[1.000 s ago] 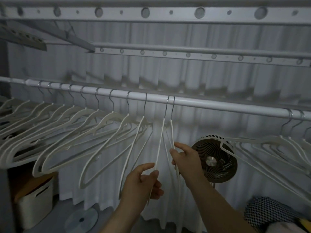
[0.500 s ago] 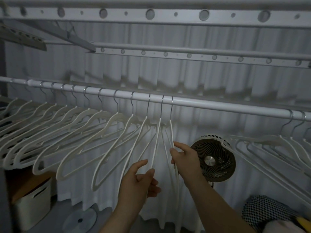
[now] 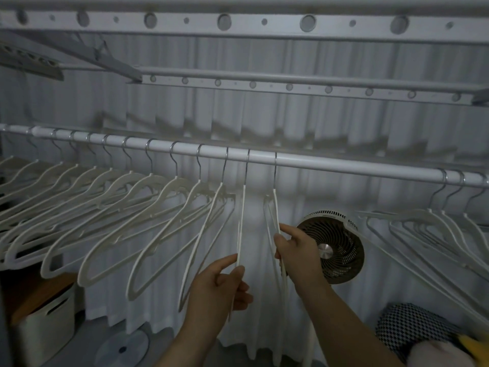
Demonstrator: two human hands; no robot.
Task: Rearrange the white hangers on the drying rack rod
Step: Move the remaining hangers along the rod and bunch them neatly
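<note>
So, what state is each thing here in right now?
Left hand: pinches left hanger.
Right hand: grips right hanger.
Left hanger: hooked on rod, edge-on.
Right hanger: hooked, edge-on, apart from the left one.
Left row: hooked, evenly spread.
Right group: hooked, bunched.
Fan: running or not, cannot tell.

A white drying rack rod runs across the view, dipping slightly to the right. A long row of slim white hangers with metal hooks hangs spaced along its left half, with the bodies angled leftward. At the middle two hang edge-on and apart: the left centre hanger, pinched by the left hand, and the right centre hanger, gripped by the right hand. A tighter hanger cluster hangs at the far right.
</note>
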